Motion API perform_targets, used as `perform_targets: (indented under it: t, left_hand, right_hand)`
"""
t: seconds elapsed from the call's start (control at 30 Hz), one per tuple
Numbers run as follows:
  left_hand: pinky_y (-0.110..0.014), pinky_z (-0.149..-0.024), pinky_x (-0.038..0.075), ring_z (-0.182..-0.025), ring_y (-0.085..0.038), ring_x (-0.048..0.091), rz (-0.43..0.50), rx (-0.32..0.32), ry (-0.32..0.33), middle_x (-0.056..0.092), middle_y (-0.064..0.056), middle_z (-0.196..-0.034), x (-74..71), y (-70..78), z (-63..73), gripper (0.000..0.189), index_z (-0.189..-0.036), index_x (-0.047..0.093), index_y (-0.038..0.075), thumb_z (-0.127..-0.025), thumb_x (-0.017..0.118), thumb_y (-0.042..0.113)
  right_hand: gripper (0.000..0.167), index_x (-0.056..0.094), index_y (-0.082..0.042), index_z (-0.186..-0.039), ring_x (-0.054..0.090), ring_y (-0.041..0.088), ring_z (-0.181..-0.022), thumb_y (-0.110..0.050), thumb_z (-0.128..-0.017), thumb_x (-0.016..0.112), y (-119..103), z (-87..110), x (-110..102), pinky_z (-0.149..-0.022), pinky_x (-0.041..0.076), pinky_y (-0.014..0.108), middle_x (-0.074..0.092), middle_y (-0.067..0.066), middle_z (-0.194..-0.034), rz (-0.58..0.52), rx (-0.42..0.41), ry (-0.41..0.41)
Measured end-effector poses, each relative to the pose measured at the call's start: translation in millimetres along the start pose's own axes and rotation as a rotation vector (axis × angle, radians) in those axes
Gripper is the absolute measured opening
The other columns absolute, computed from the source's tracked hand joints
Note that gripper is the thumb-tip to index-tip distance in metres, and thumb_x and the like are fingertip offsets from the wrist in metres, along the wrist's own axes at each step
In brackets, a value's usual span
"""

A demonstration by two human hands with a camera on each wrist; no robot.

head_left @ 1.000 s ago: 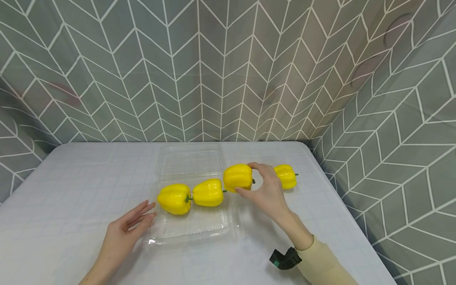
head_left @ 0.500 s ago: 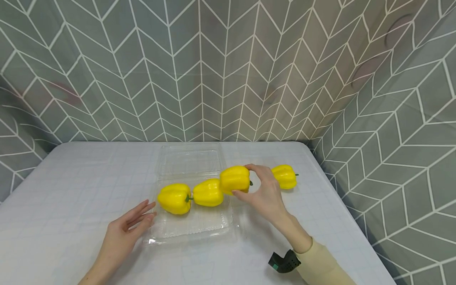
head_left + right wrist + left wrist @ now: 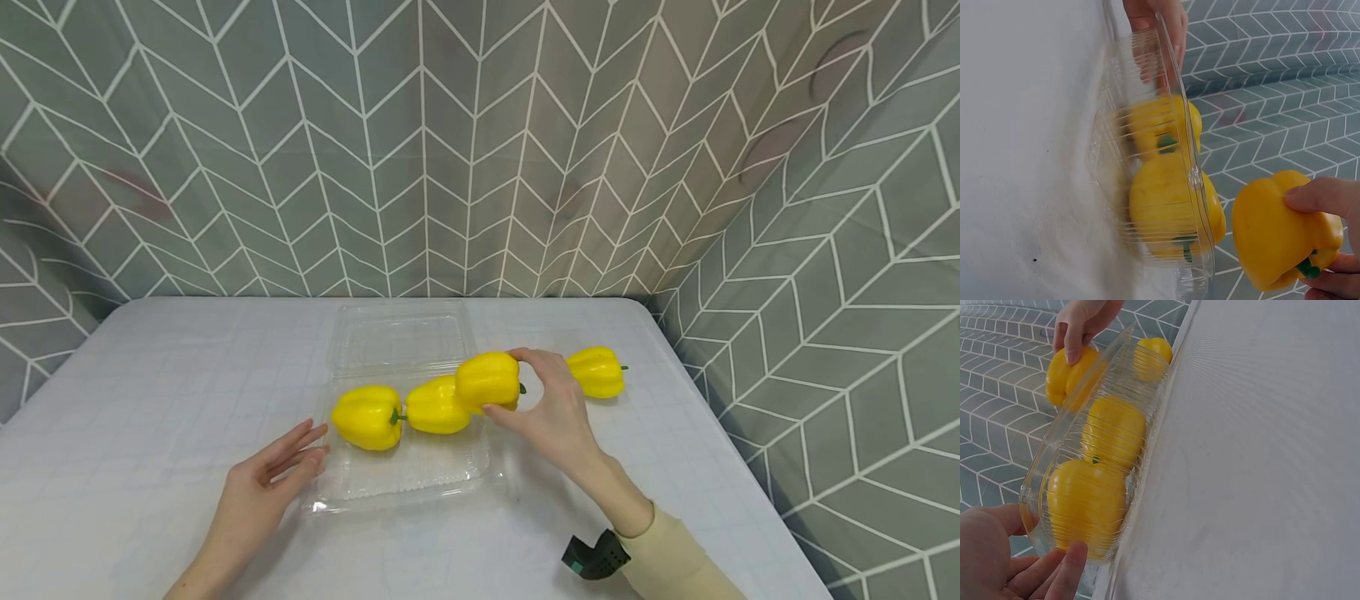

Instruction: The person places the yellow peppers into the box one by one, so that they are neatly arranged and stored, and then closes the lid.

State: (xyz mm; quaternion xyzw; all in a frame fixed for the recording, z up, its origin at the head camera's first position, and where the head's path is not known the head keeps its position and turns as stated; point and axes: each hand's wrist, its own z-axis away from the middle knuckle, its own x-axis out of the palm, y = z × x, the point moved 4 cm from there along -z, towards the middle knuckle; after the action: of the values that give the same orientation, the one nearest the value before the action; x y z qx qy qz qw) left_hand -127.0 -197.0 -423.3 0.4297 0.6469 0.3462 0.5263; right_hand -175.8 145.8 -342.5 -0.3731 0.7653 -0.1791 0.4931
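Observation:
My right hand [image 3: 553, 410] grips a yellow bell pepper [image 3: 486, 380] between thumb and fingers, raised over the right side of a clear plastic clamshell container [image 3: 420, 475]. In the right wrist view this pepper [image 3: 1279, 231] hangs above the container's rim, its green stem toward the palm. Two more yellow peppers lie in the container, one at the left [image 3: 367, 418] and one in the middle [image 3: 435, 406], partly covered by the held one. My left hand [image 3: 258, 487] rests at the container's left edge, and in the left wrist view its fingers [image 3: 1071, 572] touch the wall, fairly straight.
Another yellow pepper [image 3: 600, 372] lies on the white-covered table [image 3: 150, 400] to the right, partly behind my right hand. The container's lid [image 3: 401, 337] lies folded back behind the base. A patterned curtain [image 3: 450, 150] stands behind the table. A black strap-like piece [image 3: 596, 557] sits at the right wrist.
My right hand has moved left and slightly down with the pepper, which now overlaps the middle pepper in the head view. The left hand has stayed in place.

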Motion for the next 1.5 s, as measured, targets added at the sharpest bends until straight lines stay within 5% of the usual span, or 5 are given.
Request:
perform_targets:
  t: [1.5]
  left_hand:
    - [-0.015,-0.081,0.058,-0.102,0.008,0.064,-0.019,-0.07,-0.029,0.062,-0.014,-0.137,-0.6,1.3,0.4,0.056,-0.148,0.046,0.003,-0.099,0.065,0.024]
  right_hand:
    - [0.067,0.064,-0.012,-0.124,0.054,0.021,-0.122,-0.023,-0.066,0.095,-18,7.1,17,-0.105,0.048,0.046,0.064,0.002,-0.125,-0.067,-0.108,-0.015]
